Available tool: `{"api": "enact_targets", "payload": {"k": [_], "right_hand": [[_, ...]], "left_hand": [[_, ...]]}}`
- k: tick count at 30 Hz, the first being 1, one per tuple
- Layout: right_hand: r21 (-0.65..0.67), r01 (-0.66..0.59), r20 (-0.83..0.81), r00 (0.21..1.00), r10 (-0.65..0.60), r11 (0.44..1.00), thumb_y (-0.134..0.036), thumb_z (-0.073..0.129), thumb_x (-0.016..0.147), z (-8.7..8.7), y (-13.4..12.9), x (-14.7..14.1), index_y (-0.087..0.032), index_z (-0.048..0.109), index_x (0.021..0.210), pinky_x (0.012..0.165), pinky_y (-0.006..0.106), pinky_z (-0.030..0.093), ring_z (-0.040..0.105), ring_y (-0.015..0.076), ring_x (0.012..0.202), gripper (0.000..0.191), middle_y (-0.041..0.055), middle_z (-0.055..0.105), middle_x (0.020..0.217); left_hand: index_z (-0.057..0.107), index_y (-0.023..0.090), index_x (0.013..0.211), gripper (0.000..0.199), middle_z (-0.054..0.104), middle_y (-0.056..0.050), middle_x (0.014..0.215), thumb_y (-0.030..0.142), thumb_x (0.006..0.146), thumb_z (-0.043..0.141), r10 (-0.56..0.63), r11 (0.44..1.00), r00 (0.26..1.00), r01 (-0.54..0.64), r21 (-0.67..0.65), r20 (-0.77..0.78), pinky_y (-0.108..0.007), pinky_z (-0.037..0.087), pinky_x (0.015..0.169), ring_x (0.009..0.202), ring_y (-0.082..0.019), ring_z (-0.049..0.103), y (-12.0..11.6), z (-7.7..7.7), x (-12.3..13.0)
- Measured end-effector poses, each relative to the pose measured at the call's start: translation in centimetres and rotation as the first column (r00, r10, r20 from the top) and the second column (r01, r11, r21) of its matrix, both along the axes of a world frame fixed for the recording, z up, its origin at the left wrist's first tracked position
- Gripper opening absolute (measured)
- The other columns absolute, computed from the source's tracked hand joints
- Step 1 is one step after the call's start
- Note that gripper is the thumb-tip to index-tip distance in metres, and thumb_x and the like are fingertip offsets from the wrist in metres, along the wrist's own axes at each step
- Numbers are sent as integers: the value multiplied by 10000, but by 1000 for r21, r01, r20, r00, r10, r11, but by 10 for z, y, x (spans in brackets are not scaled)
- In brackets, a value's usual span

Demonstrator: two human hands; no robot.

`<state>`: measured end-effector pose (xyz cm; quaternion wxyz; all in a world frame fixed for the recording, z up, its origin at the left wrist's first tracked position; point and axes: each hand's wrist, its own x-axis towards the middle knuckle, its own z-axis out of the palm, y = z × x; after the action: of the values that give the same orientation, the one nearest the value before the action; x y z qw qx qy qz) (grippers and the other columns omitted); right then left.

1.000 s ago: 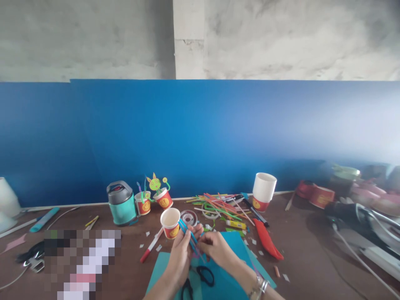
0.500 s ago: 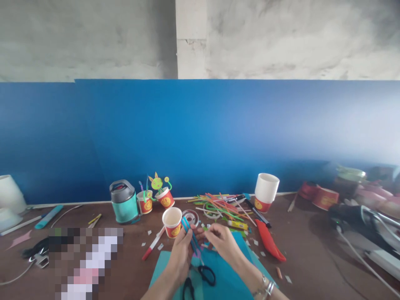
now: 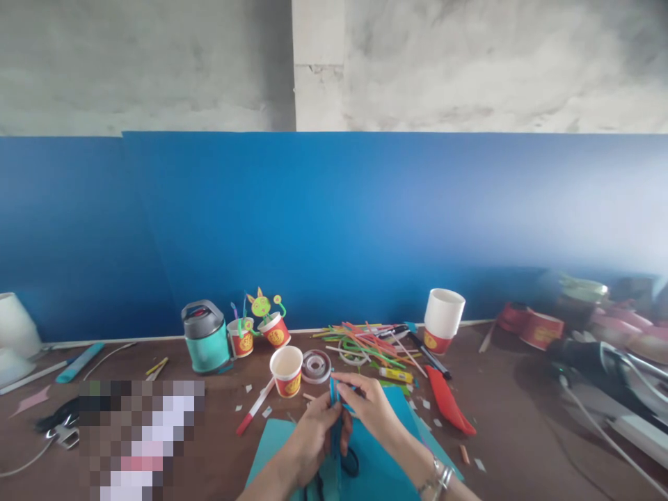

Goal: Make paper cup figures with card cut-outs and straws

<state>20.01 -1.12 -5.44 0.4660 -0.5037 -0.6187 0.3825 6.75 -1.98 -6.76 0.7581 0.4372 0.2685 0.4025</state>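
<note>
My left hand (image 3: 317, 433) is closed around a narrow blue strip (image 3: 336, 445), which it holds upright over the table. My right hand (image 3: 366, 402) pinches the upper end of the same strip, its fingers bent at the top edge. Below both hands lie teal and blue paper sheets (image 3: 389, 463). On the sheets rests a pair of scissors (image 3: 351, 462) with black handles, mostly covered by my hands and the strip. A roll of clear tape (image 3: 316, 366) is just beyond my hands. To its left stands a red and white paper cup (image 3: 287, 376).
Colourful pipe cleaners or sticks (image 3: 373, 344) are heaped behind, near a yellow glue stick (image 3: 395, 375). A red pouch-like piece (image 3: 449, 403) lies right, stacked cups (image 3: 443, 316) behind it. A red-white marker (image 3: 255, 407), decorated cups (image 3: 275, 332) and a teal jar (image 3: 206, 344) sit left.
The blue strip has swung from leaning left to nearly upright, moving slightly right. My right hand has come to its upper end. My hands now cover more of the scissors.
</note>
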Motion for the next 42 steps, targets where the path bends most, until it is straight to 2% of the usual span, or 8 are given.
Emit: {"api": "enact_targets", "payload": {"k": [5,11,16,22,29,35,39,42], "right_hand": [[-140,28,-160,986,-51,990,-470,702,673,-4,4,1,-152,745,873,555,260,501,600,161,617,378,43,684,685],[-190,-17,-285,958,-39,982,-520,751,601,-8,5,2,-140,744,844,565,265,497,582,142,576,451,32,652,650],[-147,4,-168,985,-30,989,-448,701,681,-4,3,2,-165,738,934,471,230,435,523,113,519,382,25,643,693],[62,14,36,999,-16,998,-314,635,737,0,1,3,-180,768,852,678,293,491,610,194,732,221,64,690,786],[-24,9,-43,999,-10,1000,-327,635,724,-10,6,4,-156,754,826,472,222,419,530,121,526,232,34,655,665],[-105,14,-72,997,-22,994,-347,661,683,-17,12,5,-145,737,779,411,211,362,480,101,409,237,-13,576,475],[-103,64,34,998,-60,993,-363,660,689,-18,12,6,-151,750,770,429,222,387,526,127,451,244,12,638,539],[-33,50,43,998,-48,998,-409,573,774,-16,15,11,-150,733,952,521,247,454,612,176,615,353,62,717,747]], "left_hand": [[542,151,808,360,600,-1,648,469,716,684,-56,998,998,55,-42,-15,-237,399,443,442,-96,506,-4,4,-1],[541,162,835,364,649,-26,680,451,691,709,-125,981,991,131,-144,50,-280,449,543,526,-163,622,-7,7,-4],[552,149,880,363,659,-44,670,425,700,704,-174,965,982,186,-187,77,-314,465,589,581,-206,655,-5,6,-6],[521,173,849,328,673,-40,689,435,731,680,-170,965,982,184,-187,86,-300,462,568,575,-198,658,-4,-2,-6],[538,198,887,309,680,-30,731,453,754,650,-212,963,976,216,-159,46,-289,469,538,538,-175,644,-4,-3,-7],[536,169,862,409,666,-34,685,491,673,701,-108,980,992,96,-175,-61,-279,459,542,555,-175,638,-2,-5,-4],[526,189,789,408,661,-20,639,532,642,692,-83,986,989,65,-154,-118,-275,433,522,518,-173,623,-2,-8,-1],[533,188,791,412,651,-20,630,536,635,689,-59,985,992,39,-166,-114,-286,429,535,527,-182,625,1,-12,-1]]}}
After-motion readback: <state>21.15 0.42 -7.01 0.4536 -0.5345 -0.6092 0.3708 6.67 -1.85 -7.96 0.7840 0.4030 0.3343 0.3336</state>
